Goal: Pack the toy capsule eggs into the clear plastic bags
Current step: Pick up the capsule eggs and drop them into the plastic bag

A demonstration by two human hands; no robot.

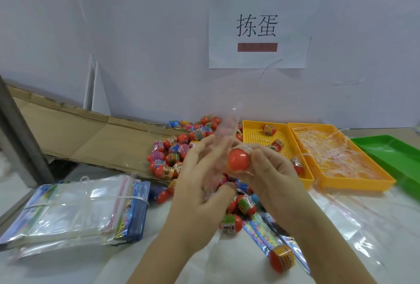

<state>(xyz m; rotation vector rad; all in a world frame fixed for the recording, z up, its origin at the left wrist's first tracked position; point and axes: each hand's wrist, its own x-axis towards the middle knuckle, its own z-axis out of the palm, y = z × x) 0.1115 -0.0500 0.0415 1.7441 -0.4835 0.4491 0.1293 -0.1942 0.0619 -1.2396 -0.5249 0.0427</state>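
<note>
Above the table [204, 258], mid-frame: the right hand [270, 177] holds an orange egg [238, 158] in a closed grip, blunt end toward the camera. The left hand [200, 179] pinches a clear bag [223, 133], whose long axis runs up and away; the egg lies just right of the bag, touching its film. Whether the egg is already inside cannot be told: the film is nearly invisible. The bag's mouth is hard to make out. Loose eggs [172, 154] lie beyond.
</note>
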